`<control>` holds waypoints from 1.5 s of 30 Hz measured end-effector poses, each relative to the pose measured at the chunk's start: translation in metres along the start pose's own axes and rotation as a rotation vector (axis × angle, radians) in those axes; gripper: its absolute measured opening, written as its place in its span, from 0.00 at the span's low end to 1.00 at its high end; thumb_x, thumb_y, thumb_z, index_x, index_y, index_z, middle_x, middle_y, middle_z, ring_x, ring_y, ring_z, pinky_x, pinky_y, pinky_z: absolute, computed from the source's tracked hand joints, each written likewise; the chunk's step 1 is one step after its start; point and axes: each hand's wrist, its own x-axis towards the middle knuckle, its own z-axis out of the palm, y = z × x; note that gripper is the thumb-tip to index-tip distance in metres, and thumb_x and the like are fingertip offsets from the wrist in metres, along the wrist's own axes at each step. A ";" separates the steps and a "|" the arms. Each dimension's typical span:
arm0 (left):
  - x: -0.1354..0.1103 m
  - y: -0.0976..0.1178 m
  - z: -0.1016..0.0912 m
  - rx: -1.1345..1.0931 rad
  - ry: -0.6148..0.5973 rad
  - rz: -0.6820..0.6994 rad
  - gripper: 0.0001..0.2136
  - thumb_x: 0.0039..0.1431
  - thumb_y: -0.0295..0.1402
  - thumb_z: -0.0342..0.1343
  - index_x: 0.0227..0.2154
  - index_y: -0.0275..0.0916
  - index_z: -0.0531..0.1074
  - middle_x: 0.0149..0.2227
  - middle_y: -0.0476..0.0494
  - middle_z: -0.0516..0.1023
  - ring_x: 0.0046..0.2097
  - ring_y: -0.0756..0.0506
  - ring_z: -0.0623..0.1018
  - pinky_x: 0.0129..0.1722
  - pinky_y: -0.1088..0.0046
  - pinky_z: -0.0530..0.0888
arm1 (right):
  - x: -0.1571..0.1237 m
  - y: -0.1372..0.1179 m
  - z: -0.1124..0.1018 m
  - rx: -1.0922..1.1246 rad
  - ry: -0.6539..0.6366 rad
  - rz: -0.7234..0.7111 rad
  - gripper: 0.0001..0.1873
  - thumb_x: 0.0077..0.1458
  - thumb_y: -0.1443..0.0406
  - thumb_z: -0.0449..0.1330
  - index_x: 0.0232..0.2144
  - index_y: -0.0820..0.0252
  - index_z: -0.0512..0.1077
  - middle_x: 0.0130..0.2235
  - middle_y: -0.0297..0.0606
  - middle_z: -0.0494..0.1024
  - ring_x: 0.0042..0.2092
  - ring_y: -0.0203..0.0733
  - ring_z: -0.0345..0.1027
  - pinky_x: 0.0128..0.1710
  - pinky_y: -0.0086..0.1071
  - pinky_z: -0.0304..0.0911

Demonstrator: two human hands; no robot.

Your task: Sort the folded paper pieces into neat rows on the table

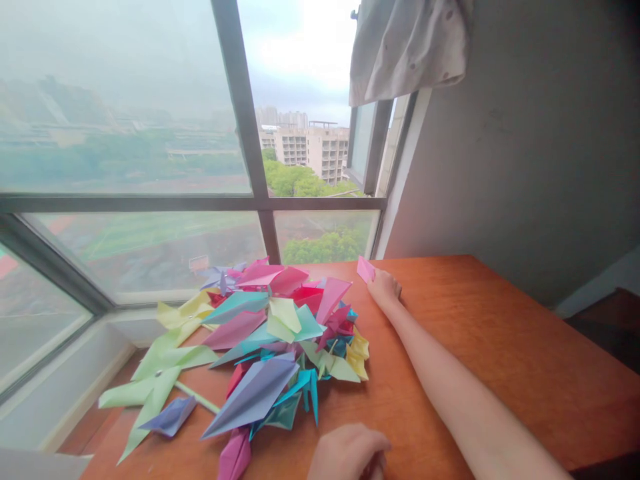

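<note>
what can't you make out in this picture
All in the head view:
Left hand: palm hidden by the back of the hand, wrist cut off by the bottom edge.
Pink paper: partly covered by the right hand.
Paper pile: lower pieces hidden under upper ones.
Left window: outside scene blurred.

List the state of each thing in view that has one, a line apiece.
Right hand: closed on pink paper
Pink paper: folded, held
Left hand: fingers curled, nothing visible in them
Paper pile: folded pieces heaped, overlapping
Green pinwheel: blades spread
Small purple paper: folded, by the pinwheel
Window sash: swung open
Curtain: hanging in folds
</note>
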 end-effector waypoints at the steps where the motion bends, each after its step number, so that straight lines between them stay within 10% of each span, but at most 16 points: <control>1: -0.001 -0.001 0.001 -0.003 -0.017 -0.006 0.15 0.44 0.17 0.51 0.35 0.38 0.73 0.26 0.48 0.77 0.23 0.52 0.71 0.23 0.82 0.64 | 0.001 -0.001 0.001 0.002 -0.004 0.004 0.19 0.60 0.63 0.51 0.51 0.55 0.71 0.48 0.47 0.77 0.47 0.49 0.72 0.43 0.37 0.63; 16: 0.002 0.003 0.005 0.009 0.111 0.043 0.17 0.40 0.18 0.49 0.33 0.40 0.73 0.24 0.50 0.77 0.23 0.51 0.72 0.23 0.80 0.65 | -0.014 -0.005 -0.046 0.285 0.084 -0.106 0.21 0.60 0.53 0.49 0.44 0.58 0.73 0.45 0.45 0.77 0.46 0.47 0.70 0.41 0.34 0.62; 23: -0.002 0.008 0.002 0.007 0.128 -0.029 0.15 0.45 0.19 0.50 0.35 0.40 0.73 0.27 0.47 0.77 0.27 0.49 0.75 0.27 0.79 0.68 | -0.033 -0.056 -0.075 0.494 -0.236 -0.503 0.17 0.56 0.54 0.56 0.40 0.57 0.77 0.41 0.35 0.80 0.40 0.39 0.73 0.37 0.27 0.65; 30: -0.001 0.019 -0.008 0.005 0.110 -0.163 0.16 0.45 0.18 0.49 0.35 0.39 0.74 0.29 0.46 0.78 0.31 0.48 0.76 0.31 0.77 0.70 | -0.059 -0.074 -0.085 0.463 -0.376 -0.603 0.15 0.43 0.70 0.59 0.36 0.61 0.79 0.37 0.37 0.81 0.38 0.40 0.72 0.36 0.27 0.65; 45: -0.004 0.025 -0.005 -0.319 0.324 -0.242 0.17 0.63 0.33 0.51 0.54 0.40 0.67 0.34 0.43 0.79 0.28 0.50 0.73 0.28 0.78 0.69 | -0.138 0.024 -0.132 0.962 -0.166 -0.506 0.13 0.49 0.57 0.63 0.34 0.60 0.77 0.38 0.40 0.80 0.42 0.43 0.73 0.44 0.34 0.68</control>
